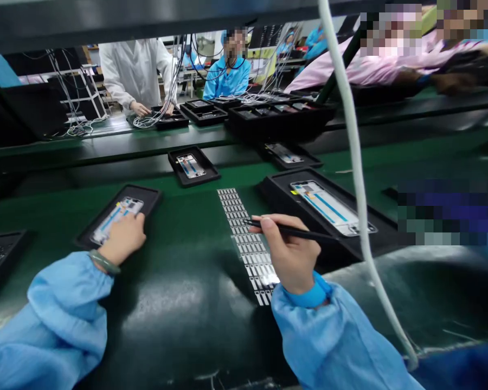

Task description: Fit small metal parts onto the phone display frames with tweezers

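My right hand (pixel 290 249) is closed on black tweezers (pixel 287 228), held nearly level. Their tips are over a long strip of small white labels (pixel 232 208) on the green belt; whether they touch it I cannot tell. My left hand (pixel 125 236), with a bangle at the wrist, is on a phone frame (pixel 101 230) lying in a black tray (pixel 149 196). Its fingers are bent down and partly hidden, so what they pinch, if anything, does not show. To the right, another phone frame (pixel 329 208) with blue strips sits in a larger black tray (pixel 276 187).
A white cable (pixel 355 146) hangs down in front of the right side. Further back on the green belt (pixel 179 227) are small trays (pixel 203 172) with phone frames. A tray of small dark parts (pixel 0 254) stands at left. Other people work across the line.
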### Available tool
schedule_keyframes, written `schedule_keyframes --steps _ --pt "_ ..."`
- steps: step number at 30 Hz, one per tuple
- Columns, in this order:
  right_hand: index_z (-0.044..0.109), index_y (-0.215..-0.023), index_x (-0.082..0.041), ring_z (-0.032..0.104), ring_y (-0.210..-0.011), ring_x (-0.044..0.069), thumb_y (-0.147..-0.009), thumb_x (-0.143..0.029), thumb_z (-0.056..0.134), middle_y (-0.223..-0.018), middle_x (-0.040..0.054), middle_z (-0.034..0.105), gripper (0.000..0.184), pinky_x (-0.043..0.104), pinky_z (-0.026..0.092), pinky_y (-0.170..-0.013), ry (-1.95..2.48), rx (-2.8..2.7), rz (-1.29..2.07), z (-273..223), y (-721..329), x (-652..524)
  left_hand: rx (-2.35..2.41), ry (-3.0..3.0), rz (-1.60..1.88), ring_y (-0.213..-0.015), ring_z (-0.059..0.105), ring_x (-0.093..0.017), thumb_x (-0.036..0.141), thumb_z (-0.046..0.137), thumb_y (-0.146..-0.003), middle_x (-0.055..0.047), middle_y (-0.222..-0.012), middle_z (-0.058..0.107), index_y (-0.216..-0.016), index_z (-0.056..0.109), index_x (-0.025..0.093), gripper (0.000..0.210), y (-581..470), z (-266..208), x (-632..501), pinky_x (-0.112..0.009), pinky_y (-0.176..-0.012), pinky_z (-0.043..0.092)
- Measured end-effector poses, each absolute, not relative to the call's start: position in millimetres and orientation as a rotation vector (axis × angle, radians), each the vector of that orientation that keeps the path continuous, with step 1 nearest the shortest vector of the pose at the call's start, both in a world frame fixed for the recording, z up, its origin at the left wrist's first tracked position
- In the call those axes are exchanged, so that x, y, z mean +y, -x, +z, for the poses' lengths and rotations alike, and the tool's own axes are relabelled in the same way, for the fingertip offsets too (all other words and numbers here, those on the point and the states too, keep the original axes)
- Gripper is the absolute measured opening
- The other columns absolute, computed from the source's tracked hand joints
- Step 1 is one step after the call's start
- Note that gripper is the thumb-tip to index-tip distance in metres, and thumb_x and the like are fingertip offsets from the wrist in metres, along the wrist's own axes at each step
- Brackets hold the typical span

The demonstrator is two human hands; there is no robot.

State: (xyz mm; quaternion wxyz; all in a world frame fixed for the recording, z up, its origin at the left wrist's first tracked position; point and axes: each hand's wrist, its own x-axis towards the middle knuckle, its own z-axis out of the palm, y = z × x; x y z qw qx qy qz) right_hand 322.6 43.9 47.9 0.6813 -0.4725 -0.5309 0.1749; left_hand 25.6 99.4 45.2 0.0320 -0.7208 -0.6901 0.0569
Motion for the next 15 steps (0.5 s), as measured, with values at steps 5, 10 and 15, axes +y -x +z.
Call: schedule_keyframes --steps 5,10,15 --pt "0.065 -0.091 -0.023 0.068 -0.071 0.016 -0.082 -0.019 0.061 -0.086 0.0022 0.067 0.01 0.031 0.057 -0.068 1.083 -1.356 0.39 38 -333 37 -2.384 1.829 0.108 -0.103 0.056 -0.022 0.034 0.054 -0.088 -0.009 -0.117 0.055 -0.114 0.053 0.015 0.033 56 46 176 -0.044 -0.086 0.048" --pt "0.062 -0.095 -0.025 0.066 -0.081 0.016 -0.078 -0.008 0.062 -0.089 0.0019 0.068 0.024 0.029 0.056 -0.072 1.032 -1.622 0.372 44 -337 27 -2.381 1.671 -0.21 -0.117 0.045 -0.038 0.022 0.036 -0.093 -0.02 -0.126 0.047 -0.118 0.048 0.005 0.033 71 38 212 -0.057 -0.083 0.045" --pt "0.06 -0.097 -0.021 0.068 -0.08 0.013 -0.078 -0.008 0.062 -0.084 0.0024 0.07 0.023 0.021 0.055 -0.069 0.971 -1.852 0.365 50 -337 26 -2.047 2.039 -0.427 -0.131 0.029 -0.038 0.044 0.049 -0.084 -0.016 -0.144 0.032 -0.133 0.036 0.015 0.058 -15 14 249 -0.055 -0.102 0.031"
